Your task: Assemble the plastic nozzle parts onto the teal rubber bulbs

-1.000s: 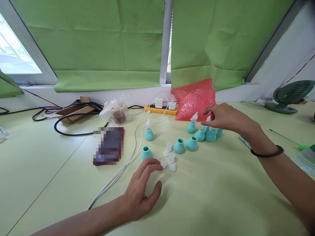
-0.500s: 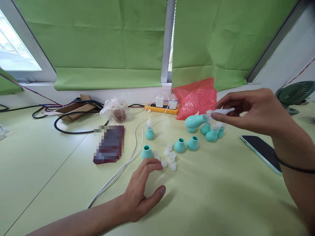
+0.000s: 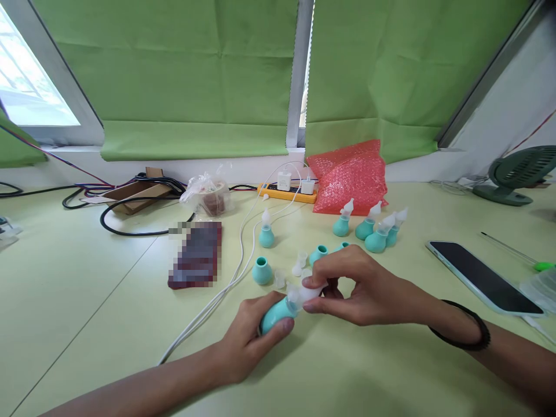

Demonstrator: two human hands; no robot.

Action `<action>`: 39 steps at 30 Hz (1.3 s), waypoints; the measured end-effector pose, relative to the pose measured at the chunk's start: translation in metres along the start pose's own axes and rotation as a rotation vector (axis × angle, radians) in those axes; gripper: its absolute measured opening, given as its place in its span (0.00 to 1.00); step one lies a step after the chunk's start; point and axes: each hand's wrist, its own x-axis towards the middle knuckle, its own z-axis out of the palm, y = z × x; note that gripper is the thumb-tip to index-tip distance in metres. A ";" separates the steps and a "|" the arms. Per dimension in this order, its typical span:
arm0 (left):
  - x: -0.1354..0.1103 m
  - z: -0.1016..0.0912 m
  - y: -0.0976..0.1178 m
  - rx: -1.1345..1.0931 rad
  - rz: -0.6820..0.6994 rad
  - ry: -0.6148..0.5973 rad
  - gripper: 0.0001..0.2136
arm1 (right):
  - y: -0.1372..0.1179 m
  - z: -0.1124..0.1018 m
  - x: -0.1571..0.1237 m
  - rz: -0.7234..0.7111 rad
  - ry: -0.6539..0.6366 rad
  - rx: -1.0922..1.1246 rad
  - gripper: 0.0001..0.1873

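A teal nasal aspirator bulb [image 3: 277, 316] with a translucent collar lies tilted in my left hand [image 3: 243, 341], whose fingers are wrapped round it. At its collar end, my right hand [image 3: 358, 286] pinches the white tip [image 3: 313, 293], partly hidden by the fingers. Just beyond my hands stand an open-topped teal bulb [image 3: 262, 271] and another open bulb [image 3: 318, 253]; a third is mostly covered by my right hand. Small translucent pieces [image 3: 299, 264] lie beside them. Several aspirators with tips fitted [image 3: 377, 238] stand upright at the back right, and one more [image 3: 266, 236] at the back centre.
A phone [image 3: 482, 278] lies on the right, near a green-handled screwdriver [image 3: 542, 266] and a fan [image 3: 516, 179]. Behind are red bubble wrap [image 3: 350, 179] and a yellow power strip [image 3: 289, 194]. White cables [image 3: 204, 313] run past my left hand; a dark pixelated object [image 3: 195, 255] lies left.
My right hand has brought the aspirator from the back right down to my left hand. The left hand, open before, has closed round the bulb.
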 end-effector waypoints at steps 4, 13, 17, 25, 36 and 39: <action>0.002 0.005 -0.004 -0.111 -0.177 0.037 0.11 | 0.009 0.008 -0.002 -0.102 0.210 -0.234 0.12; 0.003 0.007 -0.003 -0.356 -0.282 0.302 0.09 | 0.034 0.017 0.010 0.078 0.300 -0.054 0.08; 0.005 0.007 -0.003 -0.336 -0.265 0.237 0.06 | 0.045 0.029 0.011 0.059 0.116 -0.201 0.07; 0.003 0.006 -0.006 -0.385 -0.321 0.175 0.11 | 0.057 0.040 0.008 0.070 0.009 -0.383 0.08; -0.001 0.006 -0.010 -0.432 -0.263 0.141 0.12 | 0.035 0.036 0.006 -0.234 0.361 -0.242 0.06; 0.001 0.006 -0.006 -0.457 -0.256 0.154 0.10 | 0.025 0.037 0.004 -0.304 0.341 -0.206 0.06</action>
